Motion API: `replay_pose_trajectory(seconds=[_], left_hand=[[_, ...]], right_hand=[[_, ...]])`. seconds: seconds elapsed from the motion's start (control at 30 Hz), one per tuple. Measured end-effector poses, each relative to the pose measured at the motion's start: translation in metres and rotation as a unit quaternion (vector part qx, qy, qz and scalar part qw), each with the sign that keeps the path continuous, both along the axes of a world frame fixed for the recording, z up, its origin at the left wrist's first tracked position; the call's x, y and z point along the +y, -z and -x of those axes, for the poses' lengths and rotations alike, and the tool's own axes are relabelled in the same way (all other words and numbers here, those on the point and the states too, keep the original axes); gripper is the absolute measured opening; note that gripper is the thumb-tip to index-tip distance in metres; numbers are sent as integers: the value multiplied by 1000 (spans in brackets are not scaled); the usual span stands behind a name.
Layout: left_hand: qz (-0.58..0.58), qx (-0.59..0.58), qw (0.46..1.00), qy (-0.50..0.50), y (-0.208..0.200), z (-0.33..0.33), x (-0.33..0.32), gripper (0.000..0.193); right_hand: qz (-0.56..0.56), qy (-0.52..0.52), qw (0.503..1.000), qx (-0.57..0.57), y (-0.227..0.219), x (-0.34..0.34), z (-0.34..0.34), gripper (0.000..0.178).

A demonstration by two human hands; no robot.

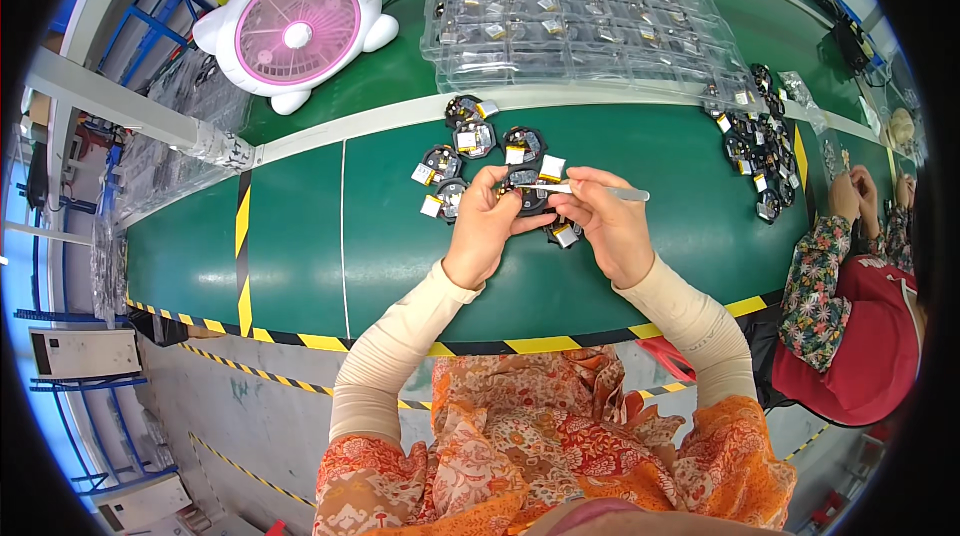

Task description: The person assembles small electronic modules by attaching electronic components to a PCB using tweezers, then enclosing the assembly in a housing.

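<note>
Between both hands is a round black device housing (533, 199) with small electronic parts inside. My left hand (478, 236) grips its left side, thumb and fingers closed on it. Pinched in my right hand (615, 234) is a pair of silver tweezers (628, 194), tips pointing left over the housing. A silver-white battery pack (551, 168) sits just above the tweezers; I cannot tell which housing it belongs to. Around my hands lie several similar open housings, such as one at the back (474, 139), one at the left (440, 164) and one under my right fingers (564, 233).
Clear plastic compartment trays (580, 21) with more housings stand beyond the green work surface (290, 246). A pink and white fan (298, 31) is at the back left. At the right are a pile of housings (752, 151) and a co-worker's hands (853, 194).
</note>
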State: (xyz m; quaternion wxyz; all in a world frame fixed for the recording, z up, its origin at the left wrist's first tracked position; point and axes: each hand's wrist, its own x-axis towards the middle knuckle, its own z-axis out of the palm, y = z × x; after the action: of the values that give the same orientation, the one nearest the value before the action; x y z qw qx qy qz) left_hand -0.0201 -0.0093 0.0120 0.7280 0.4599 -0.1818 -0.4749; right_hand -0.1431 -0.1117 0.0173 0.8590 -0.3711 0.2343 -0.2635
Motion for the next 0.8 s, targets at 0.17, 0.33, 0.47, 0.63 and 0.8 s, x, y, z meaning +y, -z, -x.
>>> replay_pose_trajectory(seconds=[0.17, 0.33, 0.47, 0.63, 0.8], left_hand=[[-13, -18, 1000, 4, 0, 0, 0, 25], [-17, -26, 999, 15, -4, -1, 1, 27], [-10, -26, 999, 20, -3, -1, 2, 24], [-4, -25, 999, 27, -4, -2, 2, 24], [2, -27, 999, 32, -3, -2, 3, 25]], right_hand=[[-2, -1, 1000, 2, 1, -3, -1, 22], [18, 2, 1000, 7, -3, -5, -1, 21], [26, -11, 1000, -2, -4, -7, 0, 20], [59, -22, 998, -5, -3, -10, -1, 20], [66, -18, 998, -16, -2, -10, -2, 23]])
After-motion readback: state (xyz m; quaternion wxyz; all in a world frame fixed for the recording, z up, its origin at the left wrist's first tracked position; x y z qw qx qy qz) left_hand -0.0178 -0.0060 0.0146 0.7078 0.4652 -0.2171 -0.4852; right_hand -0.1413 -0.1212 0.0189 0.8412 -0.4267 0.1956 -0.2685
